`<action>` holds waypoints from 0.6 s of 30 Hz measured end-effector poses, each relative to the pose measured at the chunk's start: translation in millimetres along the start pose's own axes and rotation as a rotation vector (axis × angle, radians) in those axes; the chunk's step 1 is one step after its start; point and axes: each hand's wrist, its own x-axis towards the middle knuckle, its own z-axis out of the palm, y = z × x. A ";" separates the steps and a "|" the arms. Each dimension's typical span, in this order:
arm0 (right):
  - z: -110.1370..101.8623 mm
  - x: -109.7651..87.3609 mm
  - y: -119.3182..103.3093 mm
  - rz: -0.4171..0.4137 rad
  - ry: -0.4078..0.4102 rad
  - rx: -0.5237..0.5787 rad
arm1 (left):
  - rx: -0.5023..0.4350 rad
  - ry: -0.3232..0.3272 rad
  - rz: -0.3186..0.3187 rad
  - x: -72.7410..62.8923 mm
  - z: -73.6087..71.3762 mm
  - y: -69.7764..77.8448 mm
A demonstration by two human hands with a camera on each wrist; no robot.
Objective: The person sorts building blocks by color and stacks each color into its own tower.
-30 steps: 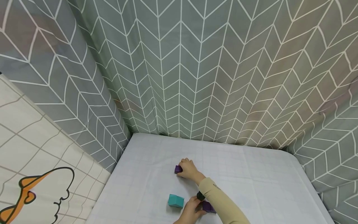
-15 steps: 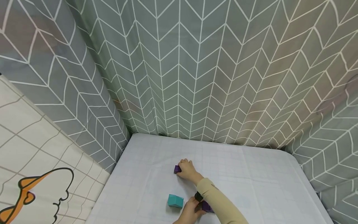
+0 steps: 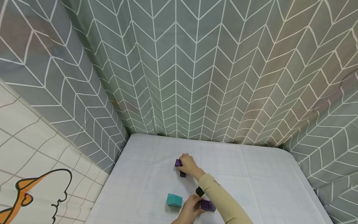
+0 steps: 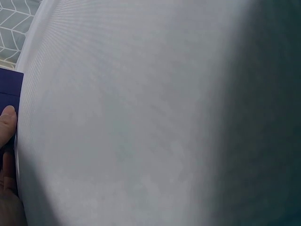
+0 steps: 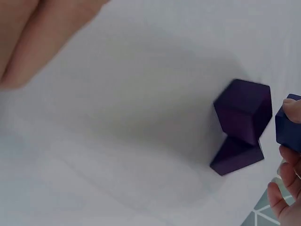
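Note:
In the head view my right hand (image 3: 188,165), in a beige sleeve, pinches a purple block (image 3: 178,162); in the right wrist view the thumb lies across this block (image 5: 288,125), with fingers under it. A darker purple block (image 3: 183,174) lies on the white surface just below that hand. Seen from the right wrist, it is a cube-like piece (image 5: 242,110) against a wedge-like piece (image 5: 237,156). Nearer the front, my left hand (image 3: 190,209) grips the left end of a purple block (image 3: 208,205). Its thumb presses that block (image 4: 10,89) in the left wrist view.
A teal block (image 3: 174,200) stands left of my left hand. The white-covered table (image 3: 251,177) meets a grey chevron curtain (image 3: 195,77) at the back. A black device (image 3: 199,191) sits at the right wrist, and the right forearm (image 3: 223,199) passes close by the left-hand block.
My right hand has moved slightly away from me with its purple block, and the darker purple block below it now shows. The left hand stays almost in place.

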 end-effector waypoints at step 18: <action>-57.1 -9.0 27.4 -0.085 0.169 0.036 | -0.061 0.074 0.034 -1.2 1.6 2.7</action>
